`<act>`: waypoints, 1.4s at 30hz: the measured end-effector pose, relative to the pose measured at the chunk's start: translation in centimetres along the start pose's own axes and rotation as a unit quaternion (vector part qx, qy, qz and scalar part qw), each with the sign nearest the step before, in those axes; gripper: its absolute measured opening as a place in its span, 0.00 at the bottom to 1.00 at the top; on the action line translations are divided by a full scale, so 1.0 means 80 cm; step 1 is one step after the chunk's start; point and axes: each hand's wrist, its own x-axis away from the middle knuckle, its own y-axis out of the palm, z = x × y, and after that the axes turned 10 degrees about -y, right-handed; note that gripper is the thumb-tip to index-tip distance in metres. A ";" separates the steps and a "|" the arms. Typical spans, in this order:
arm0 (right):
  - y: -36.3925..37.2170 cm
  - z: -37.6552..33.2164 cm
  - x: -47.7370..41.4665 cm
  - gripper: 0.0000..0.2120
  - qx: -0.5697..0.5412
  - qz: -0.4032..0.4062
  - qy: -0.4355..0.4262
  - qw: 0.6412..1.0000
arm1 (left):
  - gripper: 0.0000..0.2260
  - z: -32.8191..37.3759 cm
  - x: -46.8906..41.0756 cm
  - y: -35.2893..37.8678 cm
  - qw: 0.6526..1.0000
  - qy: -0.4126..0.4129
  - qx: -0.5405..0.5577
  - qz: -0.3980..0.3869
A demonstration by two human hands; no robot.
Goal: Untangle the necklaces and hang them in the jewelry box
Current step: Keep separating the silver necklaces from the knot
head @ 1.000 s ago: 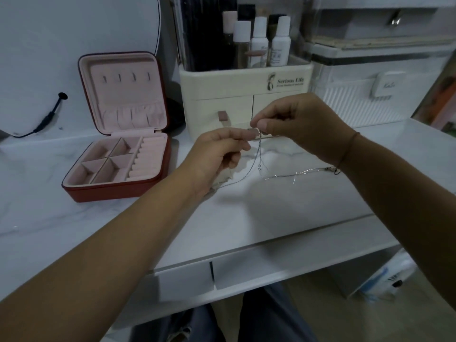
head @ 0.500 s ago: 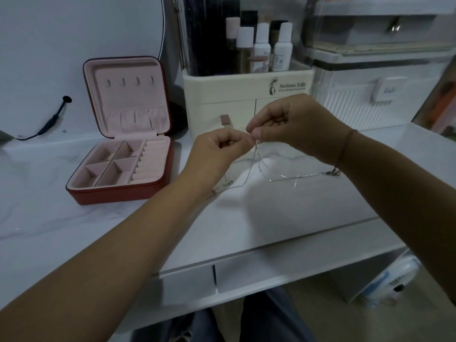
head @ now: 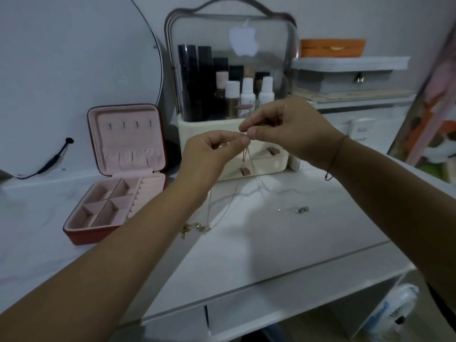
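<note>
Silver and gold-toned necklaces (head: 247, 156) hang as thin strands from one pinch point, raised above the surface (head: 271, 243) to the right of the jewelry box (head: 84, 236).

Hands: your left hand (head: 217, 150) is curled, thumb and fingers nipping the chains at the top. Your right hand (head: 288, 129) meets it tip to tip, thumb and forefinger pinching the same spot. A thin cord bracelet (head: 336, 154) sits on your right wrist.

Chains: from the pinch the strands drop and spread onto the surface. One runs away from the jewelry box and ends at a silver clasp (head: 302, 209), well to its right. Another trails back towards the box and ends in small gold clasps (head: 197, 227), near its front right corner, partly hidden behind your left forearm. You cannot tell how many chains there are, or where they cross.

Jewelry box: red outside, pink lining, lid (head: 128, 156) standing upright. Four small hooks (head: 129, 124) in the lid are bare. The tray compartments hold nothing that shows.

Behind and to the right of the box stands a clear-fronted cosmetics organiser (head: 232, 33) with bottles inside.
</note>
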 end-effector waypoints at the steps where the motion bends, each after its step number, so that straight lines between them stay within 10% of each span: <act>1: -0.007 -0.004 -0.005 0.06 0.007 0.006 -0.001 1.000 | 0.04 0.008 -0.005 0.000 1.000 0.009 -0.010 0.005; 42: -0.048 -0.025 -0.011 0.05 0.012 0.047 0.032 0.998 | 0.07 0.067 -0.023 -0.033 0.995 0.000 -0.095 -0.027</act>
